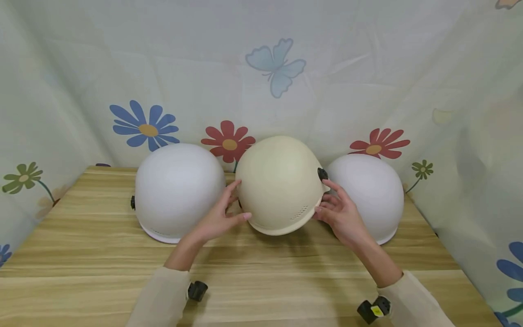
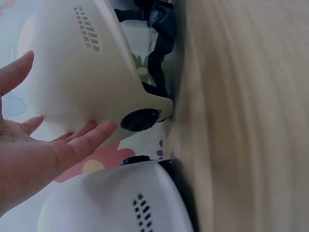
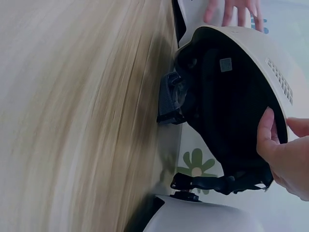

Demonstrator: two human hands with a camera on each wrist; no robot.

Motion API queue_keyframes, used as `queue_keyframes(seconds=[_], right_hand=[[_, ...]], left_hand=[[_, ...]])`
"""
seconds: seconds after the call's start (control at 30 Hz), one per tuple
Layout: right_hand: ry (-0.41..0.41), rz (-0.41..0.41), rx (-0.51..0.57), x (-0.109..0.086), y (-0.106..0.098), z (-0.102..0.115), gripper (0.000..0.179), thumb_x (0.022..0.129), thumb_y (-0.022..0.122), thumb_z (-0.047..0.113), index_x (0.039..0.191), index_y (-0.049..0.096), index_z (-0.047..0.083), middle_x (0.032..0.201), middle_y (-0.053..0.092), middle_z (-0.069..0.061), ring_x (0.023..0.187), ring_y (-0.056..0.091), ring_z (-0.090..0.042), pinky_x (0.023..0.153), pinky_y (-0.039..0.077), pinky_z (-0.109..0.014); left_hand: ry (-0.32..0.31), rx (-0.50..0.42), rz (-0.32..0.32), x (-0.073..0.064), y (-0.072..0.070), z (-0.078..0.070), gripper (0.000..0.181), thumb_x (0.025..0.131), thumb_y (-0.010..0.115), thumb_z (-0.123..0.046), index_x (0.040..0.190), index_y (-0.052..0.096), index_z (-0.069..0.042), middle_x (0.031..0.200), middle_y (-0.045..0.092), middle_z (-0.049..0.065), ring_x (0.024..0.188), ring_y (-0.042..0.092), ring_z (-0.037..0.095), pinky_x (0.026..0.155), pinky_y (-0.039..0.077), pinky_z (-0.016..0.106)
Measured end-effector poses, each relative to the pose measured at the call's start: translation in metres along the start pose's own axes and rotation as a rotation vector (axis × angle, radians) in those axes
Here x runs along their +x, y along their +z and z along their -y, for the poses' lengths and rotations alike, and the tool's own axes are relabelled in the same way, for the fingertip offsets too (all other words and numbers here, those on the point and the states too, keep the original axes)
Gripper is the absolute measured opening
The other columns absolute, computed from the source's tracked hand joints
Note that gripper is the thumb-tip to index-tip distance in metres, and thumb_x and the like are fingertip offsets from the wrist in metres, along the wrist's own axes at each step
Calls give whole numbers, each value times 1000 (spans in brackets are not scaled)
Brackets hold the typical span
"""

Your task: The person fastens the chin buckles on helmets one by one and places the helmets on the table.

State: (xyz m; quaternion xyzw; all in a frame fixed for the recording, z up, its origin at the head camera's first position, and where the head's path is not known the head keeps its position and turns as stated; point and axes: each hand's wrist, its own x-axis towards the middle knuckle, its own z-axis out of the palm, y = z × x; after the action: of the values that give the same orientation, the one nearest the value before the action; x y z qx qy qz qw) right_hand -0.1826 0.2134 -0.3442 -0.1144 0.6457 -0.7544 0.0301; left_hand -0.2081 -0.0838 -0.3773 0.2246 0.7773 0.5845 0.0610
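Note:
A cream helmet [image 1: 278, 186] is tilted between my hands, its right side raised off the wooden table. The right hand [image 1: 342, 215] grips its rim, with the thumb inside the shell in the right wrist view. Beside the helmet's left side is my left hand [image 1: 220, 218], fingers spread and fairly straight, fingertips right at the shell. The dark lining [image 3: 241, 92] and black chin straps [image 3: 212, 182] show underneath. A black round knob [image 2: 140, 119] sits low on the shell near the left fingertips.
One white helmet [image 1: 177, 190] stands left of the cream one, another white helmet [image 1: 369, 195] at the right, partly behind my right hand. A flowered curtain [image 1: 347, 91] hangs behind the wooden table [image 1: 261, 272] and along its sides.

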Motion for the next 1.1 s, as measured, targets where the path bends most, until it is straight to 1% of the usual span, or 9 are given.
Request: queue_keyframes(seconds=[0.13, 0.23, 0.33, 0.43, 0.53, 0.63, 0.77, 0.97, 1.1], right_hand=[[-6, 7, 12, 1, 3, 1, 65, 84, 46, -20, 139, 23, 6, 103, 47, -12, 87, 57, -16, 76, 51, -32], [4, 4, 21, 2, 6, 1, 66, 84, 46, -20, 139, 22, 5, 103, 45, -12, 87, 58, -16, 76, 51, -32], [12, -8, 26, 2, 9, 2, 65, 83, 46, -20, 139, 22, 5, 103, 45, -12, 85, 59, -16, 75, 51, -29], [18, -18, 20, 2, 11, 4, 64, 84, 47, -19, 138, 23, 5, 102, 46, -12, 84, 59, -16, 74, 50, -27], [17, -11, 19, 2, 12, 6, 63, 84, 47, -18, 138, 23, 6, 102, 48, -13, 85, 58, -16, 73, 50, -26], [3, 5, 23, 2, 14, 9, 63, 85, 46, -18, 138, 24, 8, 103, 48, -13, 87, 56, -16, 73, 49, -26], [-15, 18, 26, 3, 16, 11, 63, 85, 45, -19, 138, 25, 9, 104, 46, -13, 88, 55, -17, 72, 49, -27], [-38, 25, 27, 3, 16, 15, 62, 85, 44, -20, 137, 28, 9, 102, 48, -11, 86, 55, -16, 71, 50, -27], [-50, 45, 50, 3, 16, 19, 63, 85, 44, -19, 138, 28, 9, 103, 48, -10, 87, 55, -17, 71, 50, -27]], left_hand=[[52, 71, -29, 3, -5, -8, 80, 85, 67, -22, 146, 16, -20, 151, 4, 8, 134, 14, 35, 97, 28, 58], [54, 95, -26, 5, -6, -14, 79, 84, 67, -24, 146, 17, -24, 152, 0, 5, 136, 10, 33, 97, 28, 57], [51, 118, -24, 4, -6, -17, 80, 84, 67, -26, 146, 17, -24, 152, -1, 5, 136, 11, 33, 97, 29, 57], [54, 138, -23, 3, -6, -17, 81, 83, 68, -26, 146, 17, -24, 152, -1, 6, 135, 11, 34, 97, 29, 57], [62, 142, -24, 2, -6, -16, 82, 83, 68, -26, 146, 16, -24, 152, -1, 7, 135, 11, 35, 97, 29, 57], [77, 146, -26, 0, -7, -15, 81, 83, 68, -27, 146, 17, -24, 151, 1, 10, 135, 12, 37, 95, 31, 58], [100, 149, -24, -2, -8, -16, 82, 83, 68, -28, 146, 17, -21, 150, 4, 14, 134, 12, 38, 92, 33, 60], [80, 154, 6, -5, -10, -20, 82, 84, 67, -27, 147, 15, -21, 150, 3, 12, 135, 11, 35, 95, 31, 58], [75, 155, 8, -6, -9, -26, 81, 84, 67, -26, 147, 16, -22, 150, 5, 12, 134, 14, 34, 96, 31, 57]])
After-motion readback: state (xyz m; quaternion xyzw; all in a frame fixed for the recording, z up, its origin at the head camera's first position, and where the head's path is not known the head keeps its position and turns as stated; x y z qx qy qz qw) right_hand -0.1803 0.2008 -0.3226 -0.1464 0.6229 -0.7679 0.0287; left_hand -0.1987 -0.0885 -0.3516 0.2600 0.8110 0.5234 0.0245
